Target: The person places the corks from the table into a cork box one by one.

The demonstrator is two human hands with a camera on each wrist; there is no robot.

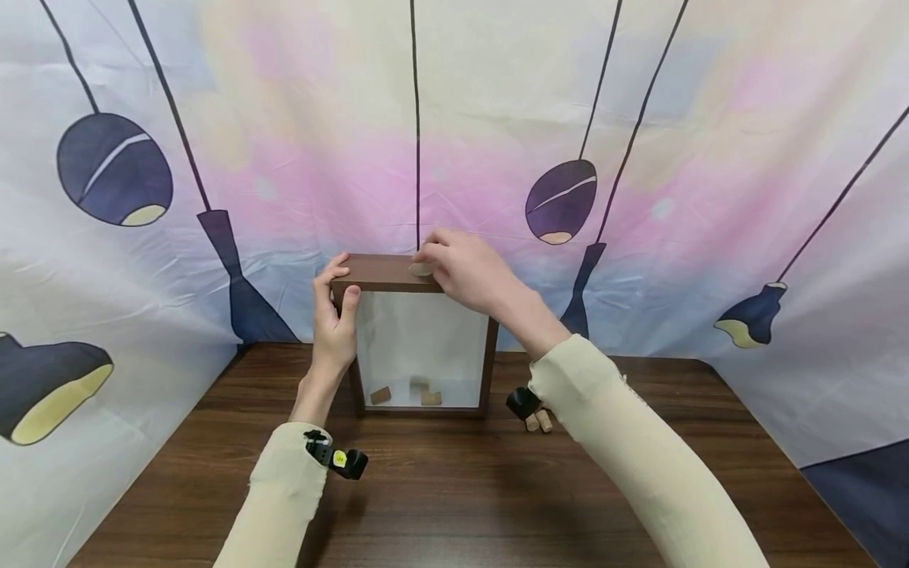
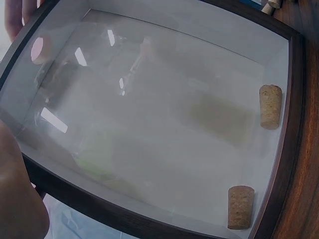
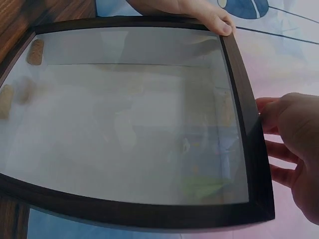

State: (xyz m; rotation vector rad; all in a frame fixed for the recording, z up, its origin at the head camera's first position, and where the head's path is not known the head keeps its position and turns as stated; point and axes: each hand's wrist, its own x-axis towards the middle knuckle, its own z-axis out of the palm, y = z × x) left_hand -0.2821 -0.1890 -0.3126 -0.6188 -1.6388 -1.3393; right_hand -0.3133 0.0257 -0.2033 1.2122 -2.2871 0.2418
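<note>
A dark brown wooden shadow box (image 1: pixel 376 268) with a clear front stands upright on the table. My left hand (image 1: pixel 331 323) grips its upper left corner, thumb at the front edge. Over the round hole (image 1: pixel 420 269) in the box's top is my right hand (image 1: pixel 469 268), fingers bent beside the opening; no thing shows between them. Behind the clear front, one cork (image 2: pixel 240 207) and another cork (image 2: pixel 270 107) rest at the bottom. A blurred brownish shape (image 3: pixel 26 90) shows near the corks in the right wrist view, like a cork in motion.
A few loose corks (image 1: pixel 544 420) lie on the brown wooden table (image 1: pixel 426 489), right of the box and partly behind the right wrist's camera (image 1: pixel 523 402). Close behind the box hangs a cloth backdrop (image 1: pixel 319 158) printed with lamps.
</note>
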